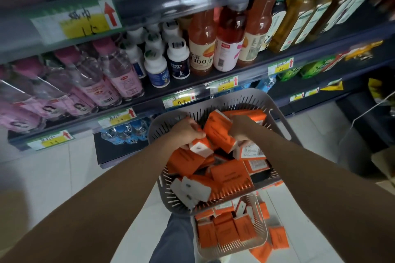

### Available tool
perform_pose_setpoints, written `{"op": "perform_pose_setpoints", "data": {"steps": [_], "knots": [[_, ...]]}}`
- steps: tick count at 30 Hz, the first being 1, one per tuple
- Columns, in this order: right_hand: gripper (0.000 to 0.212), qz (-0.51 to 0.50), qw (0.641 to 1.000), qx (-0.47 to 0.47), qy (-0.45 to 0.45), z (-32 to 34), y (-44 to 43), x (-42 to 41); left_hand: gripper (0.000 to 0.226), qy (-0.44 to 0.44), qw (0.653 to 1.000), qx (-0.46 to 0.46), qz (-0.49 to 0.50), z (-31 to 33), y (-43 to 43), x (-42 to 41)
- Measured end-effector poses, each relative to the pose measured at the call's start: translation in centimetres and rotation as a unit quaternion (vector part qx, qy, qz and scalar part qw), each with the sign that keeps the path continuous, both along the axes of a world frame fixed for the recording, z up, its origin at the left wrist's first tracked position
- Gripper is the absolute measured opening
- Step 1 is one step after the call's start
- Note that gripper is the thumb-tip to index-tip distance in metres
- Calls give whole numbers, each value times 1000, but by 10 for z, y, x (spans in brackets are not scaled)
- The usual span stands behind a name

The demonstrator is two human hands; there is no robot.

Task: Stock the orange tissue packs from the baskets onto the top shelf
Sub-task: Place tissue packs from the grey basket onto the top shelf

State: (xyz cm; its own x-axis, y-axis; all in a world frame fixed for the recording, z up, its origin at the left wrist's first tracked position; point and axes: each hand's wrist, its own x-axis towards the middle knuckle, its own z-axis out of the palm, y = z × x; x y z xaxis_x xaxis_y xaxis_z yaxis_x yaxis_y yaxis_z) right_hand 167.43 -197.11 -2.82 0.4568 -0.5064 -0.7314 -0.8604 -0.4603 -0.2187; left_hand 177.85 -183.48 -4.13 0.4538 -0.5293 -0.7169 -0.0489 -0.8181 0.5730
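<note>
Both hands are down in the upper basket [239, 94], which is heaped with orange tissue packs [230, 175]; a lower basket [264, 235] under it holds more, with a few lying on the floor beside it; left hand [188, 130] has its fingers curled round a small pack [201, 145], white end showing; right hand [240, 128] is curled on the right edge of a tilted pack [219, 133] that stands proud of the heap; the frame is blurred, so the exact finger contact on that one is hard to read; neither hand is spread flat. The packs look light, soft and squashy, film-wrapped paper, so likely a bit slick and easy to dent but not fragile; a drop should do no harm. Best hold is probably across the short width, thumb on one broad face and fingers on the other; the white ends look like looser wrap and a poorer place to pinch; several could likely be stacked flat and clamped between both palms, though loose ones may slide out of such a stack. The top shelf [171, 0] shows only as a front edge with a yellow price tag [74, 20] and red arrow; its surface is out of view, so how much is stocked cannot be told; drink bottles [203, 45] fill the shelf below it; judging by the full baskets, most of the job looks not yet done.
</note>
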Motion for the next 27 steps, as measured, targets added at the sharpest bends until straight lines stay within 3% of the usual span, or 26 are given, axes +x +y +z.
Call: {"op": "perform_pose_setpoints", "data": {"steps": [2,5,7,10,12,21,24,27], "knots": [[37,-1,1000,-13,-10,18,-3,-3,22,-29,999,-2,-15,13,4,-1],[39,-13,999,-18,-26,52,-3,-11,27,-70,997,9,-29,39,15,-4],[43,-4,998,-39,-41,77,-3,-18,41,-122,990,22,-65,61,23,-7],[37,12,994,-80,-74,114,0,-32,68,-96,993,-15,-62,98,32,-16],[37,29,989,-95,-109,140,4,-42,75,-98,994,-39,-38,123,36,-25],[35,138,934,-240,-227,249,9,-69,45,-217,964,-154,24,243,52,-49],[37,130,906,-291,-280,285,6,-66,43,-262,938,-219,68,284,55,-44],[41,57,891,-264,-365,314,1,-58,44,-289,912,-277,88,321,54,-33]]}}
